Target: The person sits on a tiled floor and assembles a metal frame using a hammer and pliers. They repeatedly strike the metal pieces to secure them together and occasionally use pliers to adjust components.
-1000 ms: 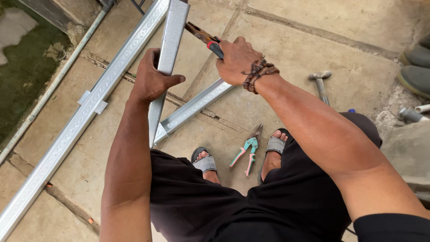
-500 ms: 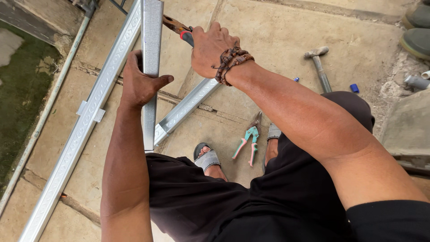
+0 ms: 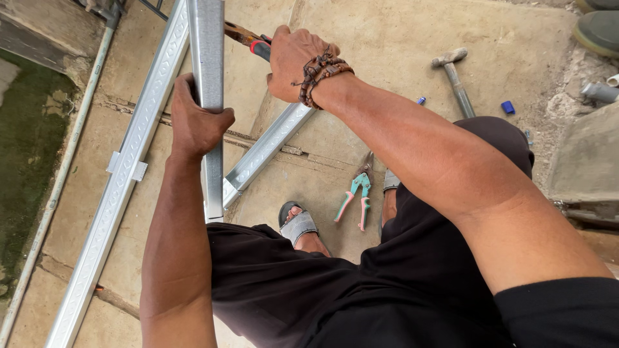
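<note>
The left hand (image 3: pixel 196 122) is wrapped tightly around a grey metal channel (image 3: pixel 207 96) that stands nearly upright in front of the person, fingers curled behind it and thumb pressed against its right edge. The channel's top runs out of the far edge of the view; its lower end reaches down beside the person's dark shorts (image 3: pixel 309 290). The right hand (image 3: pixel 293 61), wearing a beaded bracelet (image 3: pixel 319 74) at the wrist, is closed on the red-and-black handles of a pair of snips (image 3: pixel 248 38), whose rusty blades point left and meet the right edge of the channel just above the left hand. The two hands are close together, the right one a little farther and to the right.

Behind the channel, a long patterned metal rail (image 3: pixel 122 187) lies on the concrete floor (image 3: pixel 387 38), running from the near left to the far middle. A shorter metal section (image 3: pixel 267 148) lies at an angle across the floor to the right of the channel, passing beneath the right wrist. Between the person's sandalled feet (image 3: pixel 298 225) lies a pair of pliers with green and pink grips (image 3: pixel 356 200). Farther right a hammer (image 3: pixel 454 74) rests on the floor, with two small blue bits (image 3: pixel 508 107) near it. A pale pipe (image 3: pixel 61 174) runs along the left edge beside a mossy strip.
</note>
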Motion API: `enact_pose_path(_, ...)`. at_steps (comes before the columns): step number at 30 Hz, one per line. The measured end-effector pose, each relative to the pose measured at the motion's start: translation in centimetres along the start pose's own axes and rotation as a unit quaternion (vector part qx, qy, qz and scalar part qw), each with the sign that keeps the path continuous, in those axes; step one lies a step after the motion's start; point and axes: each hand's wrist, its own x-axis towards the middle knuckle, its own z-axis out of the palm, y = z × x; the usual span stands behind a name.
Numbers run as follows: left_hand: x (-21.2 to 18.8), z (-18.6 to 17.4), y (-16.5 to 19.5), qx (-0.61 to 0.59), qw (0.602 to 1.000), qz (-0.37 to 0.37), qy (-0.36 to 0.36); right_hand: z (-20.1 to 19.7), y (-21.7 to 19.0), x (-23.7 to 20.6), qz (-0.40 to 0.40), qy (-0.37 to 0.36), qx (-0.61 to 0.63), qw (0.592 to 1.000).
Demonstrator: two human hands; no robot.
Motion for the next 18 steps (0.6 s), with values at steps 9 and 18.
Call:
enact_pose_path(9,-0.2,0.1,-1.2,0.002,1.000,0.015,0.018,2.0,1.4,1.1,-0.029,0.020,0.018,0.999)
enact_pose_path(18,1.3,-0.5,-1.8,-0.152,0.985,-0.016,-0.082,2.6,4.2,0.8,-0.052,0.061,0.033,0.996)
